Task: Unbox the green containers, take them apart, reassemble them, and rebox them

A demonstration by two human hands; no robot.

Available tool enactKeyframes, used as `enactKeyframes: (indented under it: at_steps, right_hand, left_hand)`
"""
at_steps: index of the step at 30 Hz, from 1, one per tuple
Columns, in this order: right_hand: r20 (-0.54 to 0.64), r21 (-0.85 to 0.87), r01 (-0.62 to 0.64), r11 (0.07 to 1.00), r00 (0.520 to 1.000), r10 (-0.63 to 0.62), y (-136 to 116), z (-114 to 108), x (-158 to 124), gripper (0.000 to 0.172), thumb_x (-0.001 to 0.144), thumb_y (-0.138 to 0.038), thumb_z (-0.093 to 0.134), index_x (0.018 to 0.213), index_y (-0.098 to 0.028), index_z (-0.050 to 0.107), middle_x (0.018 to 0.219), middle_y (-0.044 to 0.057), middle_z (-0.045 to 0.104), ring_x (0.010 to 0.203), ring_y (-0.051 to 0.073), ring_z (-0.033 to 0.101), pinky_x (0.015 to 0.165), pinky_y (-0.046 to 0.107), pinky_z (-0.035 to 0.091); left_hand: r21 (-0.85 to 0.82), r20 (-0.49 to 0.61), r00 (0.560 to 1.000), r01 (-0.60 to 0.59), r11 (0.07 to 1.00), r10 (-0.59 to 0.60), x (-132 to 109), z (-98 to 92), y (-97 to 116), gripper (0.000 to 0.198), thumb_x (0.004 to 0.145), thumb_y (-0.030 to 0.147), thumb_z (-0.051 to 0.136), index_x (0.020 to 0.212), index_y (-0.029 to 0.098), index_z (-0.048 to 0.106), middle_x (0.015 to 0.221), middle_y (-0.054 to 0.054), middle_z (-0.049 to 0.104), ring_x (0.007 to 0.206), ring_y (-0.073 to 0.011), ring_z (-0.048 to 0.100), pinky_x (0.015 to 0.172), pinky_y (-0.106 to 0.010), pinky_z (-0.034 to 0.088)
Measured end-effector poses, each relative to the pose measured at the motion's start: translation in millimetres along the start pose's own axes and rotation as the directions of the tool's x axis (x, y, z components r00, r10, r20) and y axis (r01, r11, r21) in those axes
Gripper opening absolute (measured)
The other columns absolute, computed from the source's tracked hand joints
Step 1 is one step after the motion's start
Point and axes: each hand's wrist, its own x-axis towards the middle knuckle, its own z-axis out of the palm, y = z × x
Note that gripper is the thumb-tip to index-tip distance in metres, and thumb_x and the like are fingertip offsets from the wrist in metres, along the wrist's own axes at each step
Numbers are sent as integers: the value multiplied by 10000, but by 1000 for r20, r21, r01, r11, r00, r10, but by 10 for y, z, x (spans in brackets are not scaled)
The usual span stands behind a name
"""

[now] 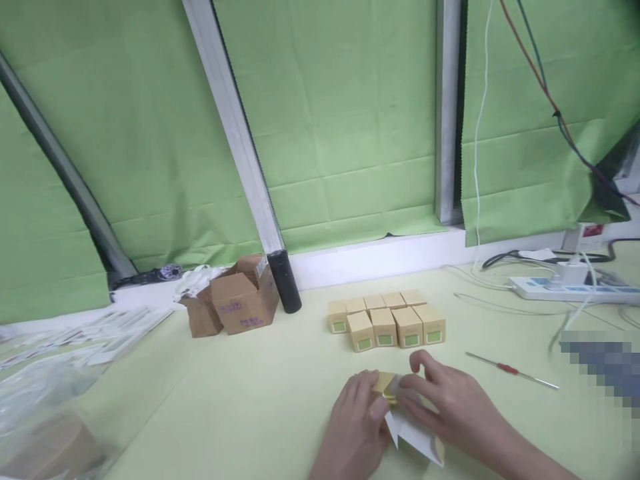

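A small tan cardboard box (384, 383) with its white inner flaps spread out is between my hands, low in the middle of the view. My left hand (353, 420) is wrapped round its left side, thumb near the opening. On the right, the fingers of my right hand (445, 400) are bent over the box and grip its white flap (417, 435); one finger is lifted in a curl. Something yellow shows in the opening, too small to make out. Just beyond, several matching boxes (385, 327) with green labels stand in two rows.
A red-handled double-ended metal tool (509, 369) lies to the right. A power strip (537, 289) with cables is behind it. Farther left stand a black cylinder (285, 283) and an open brown carton (245, 300). Plastic bags (40, 387) lie at the left edge.
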Motion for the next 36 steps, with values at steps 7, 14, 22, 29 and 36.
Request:
enactKeyframes:
  at_steps: [7, 14, 22, 29, 36]
  right_hand:
    - [44, 334, -2, 943, 999, -13, -81, 38, -13, 131, 838, -254, 519, 874, -257, 645, 1168, 99, 541, 992, 255, 575, 775, 390, 504]
    - [46, 800, -262, 540, 923, 381, 17, -65, 44, 260, 871, -421, 462, 736, -218, 551, 1199, 83, 541, 1118, 269, 516, 870, 426, 489]
    - [250, 949, -314, -15, 726, 641, 157, -203, 146, 267, 848, -483, 453, 823, -231, 535, 794, -5, 557, 705, 164, 575, 622, 341, 574]
    - [170, 916, -298, 270, 895, 412, -89, -90, 78, 330, 850, -543, 448, 771, -227, 502, 687, -33, 493, 634, 138, 525, 563, 272, 500]
    - [216, 906, -386, 174, 774, 595, 143, -194, 87, 375, 837, -594, 395, 837, -238, 514, 922, 19, 559, 805, 195, 584, 700, 352, 538]
  left_hand:
    - [-52, -29, 999, -37, 998, 35, -4, -2, 30, 324, 708, 31, 481, 954, 239, 514, 1168, -97, 535, 1096, -254, 508, 894, -428, 446]
    - [-359, -16, 952, 279, 891, -304, 32, -48, 48, 378, 758, 205, 536, 1073, 234, 329, 1172, -115, 521, 1029, -239, 561, 863, -403, 448]
    - [-441, -186, 730, 536, 720, -658, 129, -283, -18, 880, 604, 299, 676, 1286, 193, 132, 1391, -179, 240, 1240, -308, 336, 1004, -459, 310]
    - [-472, -105, 890, 348, 810, -444, 35, -99, 375, 701, 636, 379, 675, 1246, 195, 382, 1173, -129, 527, 1039, -294, 509, 914, -429, 402]
    - [-588, 16, 894, 370, 719, -447, -73, -2, 389, 610, 619, 205, 566, 1215, 192, 437, 1097, -84, 534, 973, -223, 529, 896, -334, 411]
